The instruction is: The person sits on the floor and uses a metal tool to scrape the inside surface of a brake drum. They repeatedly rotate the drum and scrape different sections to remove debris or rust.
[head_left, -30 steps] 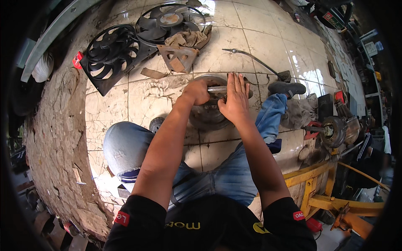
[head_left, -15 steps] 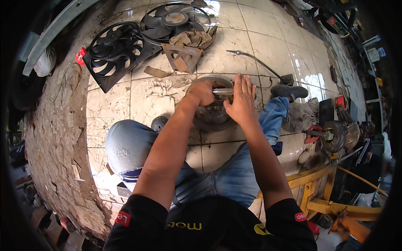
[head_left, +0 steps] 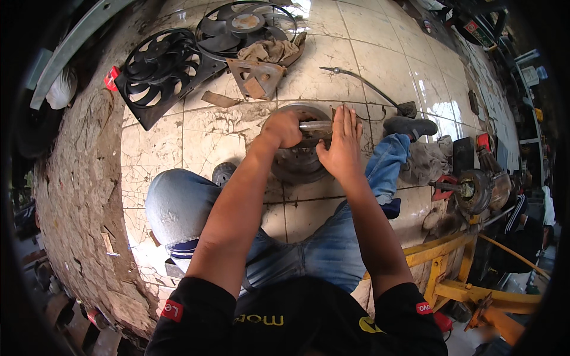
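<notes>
Between my knees a round, dirty metal part [head_left: 300,169], like a wheel rim or brake drum, lies on the tiled floor. Over its far half my left hand [head_left: 282,129] is closed in a fist round a short, shiny metal bar [head_left: 316,126], which points sideways to the right. My right hand [head_left: 342,142] is open, fingers stretched out and pointing away from me, its palm side turned to the bar's right end. Whether the palm touches the bar I cannot tell. My hands hide part of the round part's far rim.
Two black fans [head_left: 157,68] lie at the far left, beside a triangular metal bracket [head_left: 256,76] with a rag [head_left: 268,51]. A black hose [head_left: 371,88] lies beyond my right hand. A yellow frame [head_left: 442,267] stands at the near right, by a small wheel [head_left: 474,191].
The view has shifted slightly. My left hand remains closed round the bar and my right hand stays flat at its end, with little visible movement.
</notes>
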